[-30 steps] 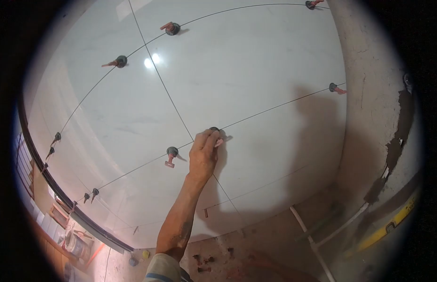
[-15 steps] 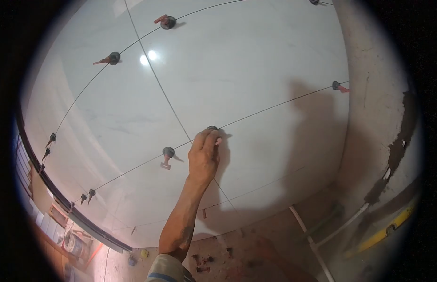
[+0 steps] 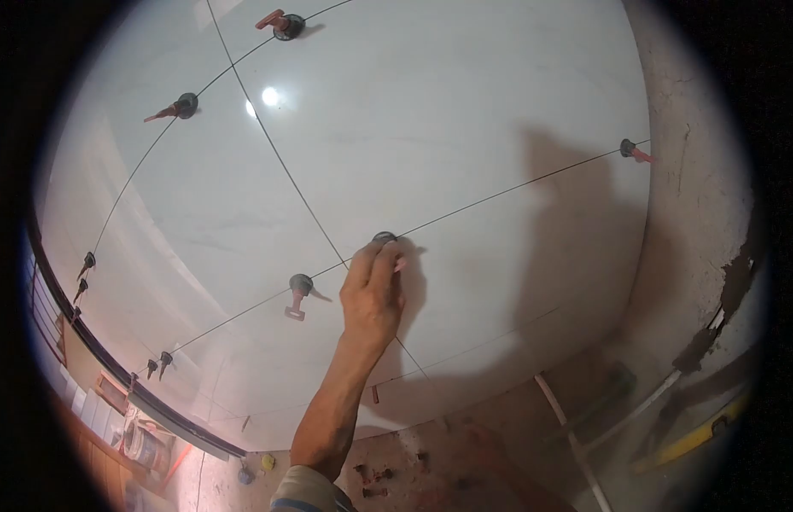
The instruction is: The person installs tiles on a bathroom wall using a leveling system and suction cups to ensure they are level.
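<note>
My left hand [image 3: 373, 294] is raised against a large pale tiled wall [image 3: 465, 111], its back toward me. Its fingers are closed around a tile leveler [image 3: 384, 238] set in the joint just right of where two tile lines cross. The leveler's dark round cap shows above the fingertips, and a bit of its reddish handle sticks out at the right. Left along the same joint sits another tile leveler [image 3: 300, 286], its red T-shaped handle hanging down. My right hand is not in view.
More levelers [image 3: 287, 26] sit along the upper joint and one [image 3: 629, 148] at the right edge. Several loose levelers [image 3: 375, 492] lie on the floor below. A white pipe [image 3: 571, 435] and a yellow spirit level [image 3: 691, 446] are at lower right; a bucket [image 3: 145, 445] stands lower left.
The view has shifted slightly, so the wall and outer levelers appear moved outward. My left hand stays on the same leveler, whose handle end has turned slightly.
</note>
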The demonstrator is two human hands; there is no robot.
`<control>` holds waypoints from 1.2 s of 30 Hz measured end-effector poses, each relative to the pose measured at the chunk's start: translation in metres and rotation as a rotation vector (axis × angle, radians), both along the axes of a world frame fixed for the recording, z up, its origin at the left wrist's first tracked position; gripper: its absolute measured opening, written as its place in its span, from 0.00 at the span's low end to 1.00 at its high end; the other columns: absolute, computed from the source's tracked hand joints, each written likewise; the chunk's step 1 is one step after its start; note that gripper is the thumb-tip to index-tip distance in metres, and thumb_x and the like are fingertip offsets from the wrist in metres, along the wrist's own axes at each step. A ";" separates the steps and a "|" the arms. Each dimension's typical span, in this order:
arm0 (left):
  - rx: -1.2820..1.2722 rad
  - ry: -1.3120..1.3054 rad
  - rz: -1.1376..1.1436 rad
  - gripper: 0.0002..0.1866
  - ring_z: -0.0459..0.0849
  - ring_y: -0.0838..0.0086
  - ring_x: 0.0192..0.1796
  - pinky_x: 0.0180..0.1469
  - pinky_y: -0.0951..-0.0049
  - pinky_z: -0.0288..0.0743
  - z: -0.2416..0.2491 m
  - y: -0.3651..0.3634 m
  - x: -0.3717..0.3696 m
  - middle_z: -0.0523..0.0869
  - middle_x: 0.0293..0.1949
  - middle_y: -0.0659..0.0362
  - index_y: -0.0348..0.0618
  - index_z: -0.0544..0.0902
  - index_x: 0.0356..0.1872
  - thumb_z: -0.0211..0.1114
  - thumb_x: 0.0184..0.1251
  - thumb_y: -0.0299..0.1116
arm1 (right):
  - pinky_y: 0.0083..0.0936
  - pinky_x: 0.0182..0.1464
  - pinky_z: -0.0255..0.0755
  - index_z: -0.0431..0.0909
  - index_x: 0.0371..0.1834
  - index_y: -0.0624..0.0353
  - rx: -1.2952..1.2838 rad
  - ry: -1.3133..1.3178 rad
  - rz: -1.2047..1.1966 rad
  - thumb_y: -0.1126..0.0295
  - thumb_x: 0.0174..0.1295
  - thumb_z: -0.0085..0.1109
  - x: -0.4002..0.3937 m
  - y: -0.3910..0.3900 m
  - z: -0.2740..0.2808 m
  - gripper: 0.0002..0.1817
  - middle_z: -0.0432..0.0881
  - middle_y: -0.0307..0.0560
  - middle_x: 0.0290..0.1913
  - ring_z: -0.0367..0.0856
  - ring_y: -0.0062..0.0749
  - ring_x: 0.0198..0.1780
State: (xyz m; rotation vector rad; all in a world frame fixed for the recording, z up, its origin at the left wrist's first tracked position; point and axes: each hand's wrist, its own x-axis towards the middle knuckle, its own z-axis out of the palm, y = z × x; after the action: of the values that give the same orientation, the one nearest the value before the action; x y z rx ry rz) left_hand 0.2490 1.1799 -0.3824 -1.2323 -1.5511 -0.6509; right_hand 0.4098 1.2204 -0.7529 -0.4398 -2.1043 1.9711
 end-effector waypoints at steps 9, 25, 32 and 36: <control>0.008 0.000 0.045 0.20 0.83 0.60 0.38 0.35 0.68 0.79 0.001 0.001 0.004 0.80 0.42 0.50 0.38 0.80 0.45 0.62 0.49 0.11 | 0.31 0.46 0.75 0.78 0.51 0.61 0.060 -0.073 0.023 0.56 0.67 0.53 -0.001 -0.008 0.020 0.20 0.85 0.53 0.41 0.84 0.36 0.41; -0.014 -0.010 0.043 0.16 0.83 0.62 0.35 0.32 0.68 0.78 0.002 -0.005 0.007 0.81 0.40 0.52 0.38 0.80 0.43 0.64 0.53 0.13 | 0.31 0.43 0.77 0.78 0.51 0.62 0.179 -0.004 0.037 0.60 0.66 0.55 -0.004 -0.011 -0.005 0.18 0.85 0.53 0.40 0.85 0.38 0.42; -0.038 -0.011 0.076 0.14 0.84 0.63 0.34 0.31 0.70 0.78 0.007 -0.010 0.015 0.81 0.39 0.52 0.39 0.81 0.43 0.66 0.54 0.15 | 0.32 0.46 0.76 0.77 0.52 0.63 -0.014 0.030 -0.031 0.57 0.65 0.56 -0.008 -0.014 -0.004 0.21 0.84 0.56 0.43 0.85 0.40 0.44; -0.045 -0.018 0.115 0.15 0.84 0.61 0.34 0.32 0.67 0.79 0.002 -0.017 0.013 0.81 0.39 0.52 0.41 0.82 0.43 0.66 0.55 0.17 | 0.33 0.50 0.75 0.77 0.54 0.63 0.088 -0.052 0.012 0.55 0.64 0.56 -0.008 -0.011 0.000 0.23 0.84 0.58 0.45 0.84 0.42 0.47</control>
State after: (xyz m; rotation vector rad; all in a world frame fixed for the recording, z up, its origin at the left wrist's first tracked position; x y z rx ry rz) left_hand 0.2623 1.1628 -0.3803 -1.1638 -1.6459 -0.5568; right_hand 0.4021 1.2095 -0.7526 -0.4675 -2.2201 1.8848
